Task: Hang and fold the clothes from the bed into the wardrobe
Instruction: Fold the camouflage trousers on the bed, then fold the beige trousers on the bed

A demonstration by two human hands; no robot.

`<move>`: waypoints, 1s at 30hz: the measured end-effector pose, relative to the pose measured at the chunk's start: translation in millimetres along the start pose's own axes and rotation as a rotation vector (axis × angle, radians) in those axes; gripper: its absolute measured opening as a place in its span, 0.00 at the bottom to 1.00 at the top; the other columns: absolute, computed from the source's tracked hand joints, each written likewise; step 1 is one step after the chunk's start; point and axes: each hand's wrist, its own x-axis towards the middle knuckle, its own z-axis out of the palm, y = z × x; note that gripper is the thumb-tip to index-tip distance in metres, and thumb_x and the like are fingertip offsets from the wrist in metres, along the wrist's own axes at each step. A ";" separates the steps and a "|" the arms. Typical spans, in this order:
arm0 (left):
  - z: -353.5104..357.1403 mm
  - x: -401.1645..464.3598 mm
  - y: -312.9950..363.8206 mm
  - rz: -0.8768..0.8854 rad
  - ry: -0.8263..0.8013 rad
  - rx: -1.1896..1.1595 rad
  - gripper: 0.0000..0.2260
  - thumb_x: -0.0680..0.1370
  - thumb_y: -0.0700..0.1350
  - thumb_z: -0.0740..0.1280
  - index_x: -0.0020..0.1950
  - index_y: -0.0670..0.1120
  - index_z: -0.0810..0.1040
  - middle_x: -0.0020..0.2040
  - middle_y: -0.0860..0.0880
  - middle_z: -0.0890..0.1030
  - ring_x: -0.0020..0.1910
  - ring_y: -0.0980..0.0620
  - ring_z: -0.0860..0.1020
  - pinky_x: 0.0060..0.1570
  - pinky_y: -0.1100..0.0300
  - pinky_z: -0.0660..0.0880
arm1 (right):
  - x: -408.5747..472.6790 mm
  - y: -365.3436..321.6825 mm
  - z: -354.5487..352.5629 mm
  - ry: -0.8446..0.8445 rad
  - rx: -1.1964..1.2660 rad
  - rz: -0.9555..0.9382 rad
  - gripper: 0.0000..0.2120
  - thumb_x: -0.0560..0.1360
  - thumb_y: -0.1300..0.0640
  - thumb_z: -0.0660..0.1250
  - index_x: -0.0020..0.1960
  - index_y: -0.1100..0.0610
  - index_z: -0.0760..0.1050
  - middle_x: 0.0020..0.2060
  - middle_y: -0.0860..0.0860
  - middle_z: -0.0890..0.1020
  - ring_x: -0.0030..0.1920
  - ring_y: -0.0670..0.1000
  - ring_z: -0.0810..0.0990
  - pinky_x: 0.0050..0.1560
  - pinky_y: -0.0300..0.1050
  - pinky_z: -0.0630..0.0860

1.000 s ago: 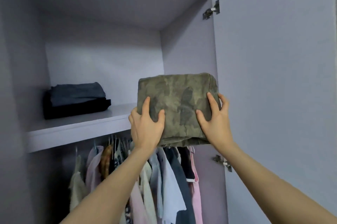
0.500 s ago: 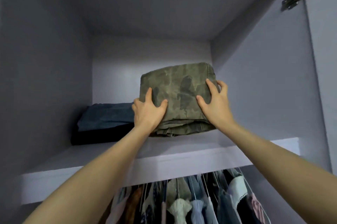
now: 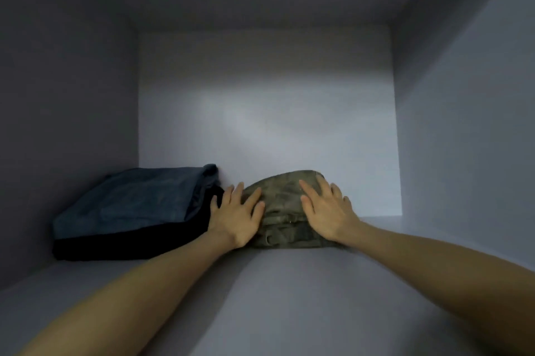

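Both hands' straight fingers [image 3: 311, 190] rest atop the folded camouflage garment [image 3: 285, 212].

Both hands flat on folded camouflage garment [image 3: 285, 211] at frame centre: left hand [image 3: 237, 215], right hand [image 3: 327, 212]; dark folded stack [image 3: 130, 211] touching at left, on wardrobe shelf [image 3: 289, 297].

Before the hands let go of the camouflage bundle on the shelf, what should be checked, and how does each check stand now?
1. Camouflage bundle lies flat on the shelf: ok.
2. Left hand and right hand lie flat on it, not gripping: ok.
3. Bundle folded, nothing trailing: ok.
4. Gap to the blue and black stack: cannot tell, left hand covers it.
5. Bundle touches the back wall: cannot tell.
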 end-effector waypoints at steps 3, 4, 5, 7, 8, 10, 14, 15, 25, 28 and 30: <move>6.8 -7.2 -0.6 0.115 0.024 0.064 0.25 0.80 0.61 0.41 0.77 0.60 0.42 0.79 0.51 0.45 0.77 0.51 0.43 0.72 0.43 0.37 | -6.9 8.7 10.4 -0.042 -0.214 -0.232 0.25 0.80 0.41 0.41 0.76 0.41 0.42 0.77 0.50 0.50 0.76 0.58 0.46 0.72 0.64 0.45; 9.8 -9.3 -1.1 0.133 0.055 0.120 0.26 0.80 0.62 0.41 0.77 0.58 0.40 0.79 0.50 0.43 0.77 0.50 0.41 0.72 0.42 0.36 | -10.1 12.1 12.6 -0.022 -0.298 -0.300 0.26 0.80 0.40 0.41 0.76 0.42 0.39 0.77 0.50 0.49 0.76 0.57 0.45 0.72 0.64 0.43; 11.6 -11.4 -1.6 0.150 0.097 0.195 0.27 0.80 0.61 0.40 0.77 0.57 0.37 0.79 0.49 0.42 0.77 0.50 0.39 0.72 0.42 0.35 | -12.6 14.8 13.4 0.001 -0.369 -0.358 0.28 0.80 0.40 0.42 0.76 0.44 0.37 0.77 0.51 0.47 0.76 0.57 0.44 0.72 0.64 0.42; 14.7 -11.7 -2.1 0.198 0.154 0.327 0.27 0.80 0.61 0.39 0.76 0.56 0.35 0.78 0.48 0.39 0.76 0.48 0.37 0.71 0.40 0.35 | -13.8 18.8 11.1 0.015 -0.447 -0.449 0.30 0.79 0.40 0.43 0.76 0.47 0.34 0.77 0.52 0.44 0.76 0.56 0.43 0.73 0.63 0.43; 15.8 -11.0 -1.9 0.215 0.141 0.354 0.26 0.80 0.60 0.39 0.76 0.56 0.34 0.78 0.48 0.38 0.76 0.48 0.37 0.71 0.40 0.36 | -12.8 20.3 9.5 -0.003 -0.465 -0.481 0.31 0.79 0.40 0.43 0.76 0.48 0.34 0.77 0.52 0.43 0.76 0.55 0.42 0.73 0.62 0.44; 15.8 -8.3 -2.5 0.231 0.075 0.335 0.25 0.80 0.60 0.38 0.75 0.57 0.34 0.78 0.50 0.38 0.76 0.48 0.37 0.71 0.39 0.36 | -10.0 21.6 7.1 -0.060 -0.479 -0.520 0.31 0.80 0.40 0.43 0.76 0.49 0.33 0.77 0.52 0.41 0.76 0.53 0.42 0.74 0.60 0.46; 10.7 -6.2 -0.3 0.228 -0.032 0.461 0.26 0.79 0.61 0.36 0.74 0.57 0.31 0.77 0.50 0.36 0.75 0.47 0.34 0.71 0.37 0.35 | -8.8 18.4 0.7 -0.225 -0.502 -0.516 0.30 0.81 0.41 0.43 0.75 0.48 0.32 0.77 0.50 0.39 0.76 0.52 0.38 0.74 0.60 0.42; 7.2 -6.5 2.8 0.217 -0.055 0.512 0.26 0.79 0.62 0.36 0.73 0.57 0.30 0.77 0.50 0.35 0.75 0.46 0.33 0.70 0.35 0.35 | -9.5 15.7 -2.1 -0.262 -0.510 -0.502 0.30 0.81 0.41 0.42 0.75 0.48 0.31 0.76 0.50 0.38 0.76 0.52 0.37 0.73 0.62 0.41; -89.2 -89.7 10.6 0.069 0.090 0.461 0.25 0.81 0.54 0.55 0.77 0.53 0.54 0.78 0.46 0.47 0.77 0.44 0.46 0.72 0.39 0.49 | -53.7 -52.8 -82.0 -0.059 -0.259 -0.342 0.21 0.81 0.51 0.50 0.74 0.51 0.61 0.73 0.50 0.63 0.73 0.52 0.56 0.73 0.58 0.48; -109.7 -165.4 9.0 0.044 0.420 0.367 0.23 0.79 0.53 0.58 0.74 0.51 0.63 0.76 0.45 0.57 0.75 0.44 0.55 0.71 0.42 0.55 | -99.9 -100.2 -88.4 0.213 -0.043 -0.368 0.19 0.80 0.52 0.53 0.70 0.51 0.67 0.68 0.49 0.70 0.69 0.51 0.64 0.71 0.52 0.52; -119.0 -231.9 1.0 -0.032 0.569 0.263 0.22 0.77 0.51 0.63 0.70 0.48 0.69 0.73 0.43 0.65 0.72 0.42 0.62 0.68 0.42 0.60 | -145.0 -139.9 -84.0 0.367 0.180 -0.402 0.18 0.78 0.55 0.57 0.67 0.52 0.70 0.64 0.50 0.74 0.64 0.53 0.70 0.67 0.50 0.59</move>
